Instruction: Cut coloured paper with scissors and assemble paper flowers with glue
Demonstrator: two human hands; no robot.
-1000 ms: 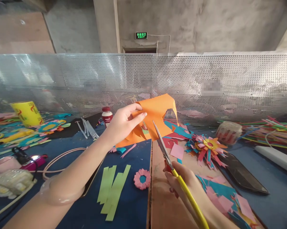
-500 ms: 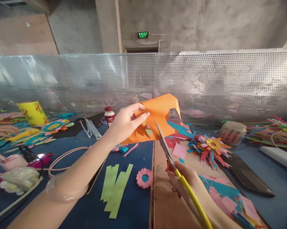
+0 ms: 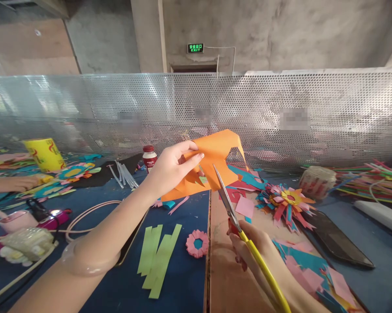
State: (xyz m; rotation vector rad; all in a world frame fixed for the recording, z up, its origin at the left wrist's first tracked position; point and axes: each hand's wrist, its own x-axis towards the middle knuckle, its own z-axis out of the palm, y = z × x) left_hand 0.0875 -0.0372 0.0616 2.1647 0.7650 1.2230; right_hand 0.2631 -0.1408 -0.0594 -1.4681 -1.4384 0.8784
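Observation:
My left hand (image 3: 174, 163) pinches a sheet of orange paper (image 3: 217, 152) between thumb and fingers, up above the table. The paper is curled, with a cut-out notch and a thin strip hanging at its right end. In my right hand (image 3: 256, 243) is a pair of scissors (image 3: 253, 248) with yellow and red handles, blades pointing up and away. The blade tips overlap the lower part of the paper; I cannot tell how deep they cut. Below lie several light green paper strips (image 3: 158, 258) and a pink paper ring (image 3: 197, 243) with a blue middle.
Paper flowers (image 3: 289, 198), pink and blue scraps (image 3: 303, 269) and a dark phone (image 3: 339, 239) lie at right. A red-capped bottle (image 3: 149, 157) stands behind my left hand. At far left, another person's hand (image 3: 23, 183) is near a yellow roll (image 3: 44, 154). Perforated metal panel (image 3: 117, 100) runs behind.
The orange paper has shifted very slightly in my left hand, while the scissors stay nearly in place. The other person's hand at far left has moved right, towards the yellow object there.

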